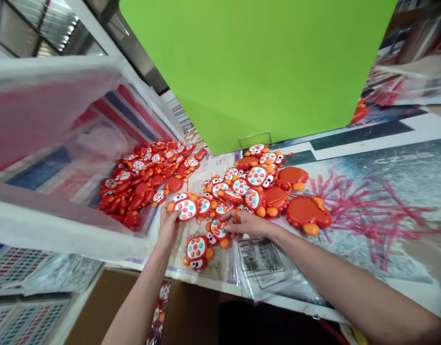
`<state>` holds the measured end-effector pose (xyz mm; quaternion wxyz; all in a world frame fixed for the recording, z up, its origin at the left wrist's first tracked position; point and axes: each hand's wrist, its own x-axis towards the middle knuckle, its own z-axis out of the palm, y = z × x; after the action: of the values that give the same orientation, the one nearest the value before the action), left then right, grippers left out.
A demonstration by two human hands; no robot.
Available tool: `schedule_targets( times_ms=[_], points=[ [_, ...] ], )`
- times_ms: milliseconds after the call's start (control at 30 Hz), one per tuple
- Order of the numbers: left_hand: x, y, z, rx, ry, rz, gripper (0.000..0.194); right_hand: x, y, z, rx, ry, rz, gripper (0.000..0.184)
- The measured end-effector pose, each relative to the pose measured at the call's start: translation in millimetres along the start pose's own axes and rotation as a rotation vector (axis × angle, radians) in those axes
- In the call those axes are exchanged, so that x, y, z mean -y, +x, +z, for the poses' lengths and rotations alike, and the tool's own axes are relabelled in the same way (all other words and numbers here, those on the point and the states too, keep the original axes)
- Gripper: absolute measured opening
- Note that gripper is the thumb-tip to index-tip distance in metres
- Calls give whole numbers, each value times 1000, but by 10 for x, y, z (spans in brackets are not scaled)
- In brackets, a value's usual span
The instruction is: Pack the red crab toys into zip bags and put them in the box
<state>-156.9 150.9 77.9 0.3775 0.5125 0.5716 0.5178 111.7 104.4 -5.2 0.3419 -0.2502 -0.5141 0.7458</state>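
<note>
My left hand (169, 226) is closed on the edge of a red crab toy (187, 209) with a white face of coloured dots, bulging eyes and orange claws. To its right, my right hand (244, 223) has its fingers curled over another crab toy (218, 231). An orange cord (236, 216) lies across the right hand's fingers. Just below, a loose crab toy (196, 248) rests face up on the table. Beyond both hands spreads a pile of the same toys (257, 176), some face up and some showing plain red backs.
At left, a white-lined bin (80, 235) tipped on its side holds many more crab toys (141, 177). A green board (263, 67) stands behind the pile. Clear plastic bags (263, 263) lie by the table's front edge. Pink strands (371, 211) are strewn at right, and a cardboard box (109, 297) sits below.
</note>
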Motion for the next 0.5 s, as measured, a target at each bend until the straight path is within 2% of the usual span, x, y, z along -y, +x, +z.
schedule_targets(
  times_ms=[100,200,333,500],
  points=[
    [-149,-491,217,175,-30,-75,66,23,-19,11,-8,-11,-5,66],
    [-155,-784,469,345,-17,-159,65,62,-57,23,-53,-51,-8,58],
    [-57,-856,640,419,-21,-145,63,90,-90,28,-122,-84,-27,46],
    [-54,-841,608,415,86,-38,62,84,-71,21,-130,-58,-89,47]
  ],
)
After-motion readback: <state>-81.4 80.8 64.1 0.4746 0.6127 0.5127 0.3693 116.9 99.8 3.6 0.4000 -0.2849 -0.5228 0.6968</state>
